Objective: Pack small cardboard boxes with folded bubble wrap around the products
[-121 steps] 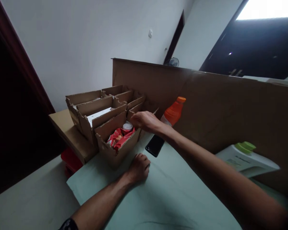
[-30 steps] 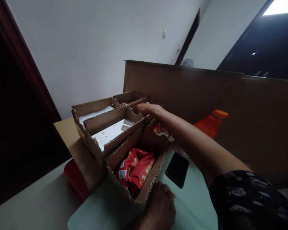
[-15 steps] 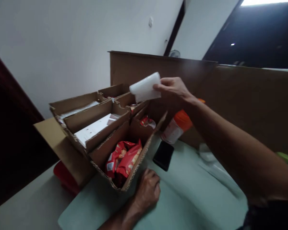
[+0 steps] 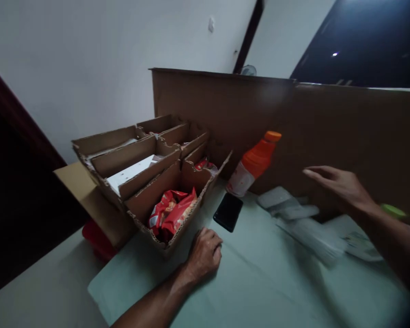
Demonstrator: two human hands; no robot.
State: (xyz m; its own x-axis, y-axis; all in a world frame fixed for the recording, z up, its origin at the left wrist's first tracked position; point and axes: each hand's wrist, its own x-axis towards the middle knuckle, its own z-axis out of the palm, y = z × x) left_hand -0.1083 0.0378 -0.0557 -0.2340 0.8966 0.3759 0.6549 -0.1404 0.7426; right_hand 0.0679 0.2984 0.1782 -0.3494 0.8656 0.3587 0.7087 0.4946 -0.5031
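My left hand rests curled in a loose fist on the pale green tabletop, beside the near corner of a divided cardboard box; I see nothing in it. Red snack packets lie in the box's nearest compartment, and a white carton sits in the one behind. Over on the right, my right hand hangs in the air with its fingers stretched out and nothing in them. Clear plastic packets lie on the table below and to the left of it.
An orange-capped bottle stands behind a black phone. Tall cardboard panels line the back. A green lid shows at the right, and a red object is partly hidden under the box's flap.
My right hand has let go of the white translucent packet it held above the box and has swung right, toward the plastic packets. My left hand stays on the table.
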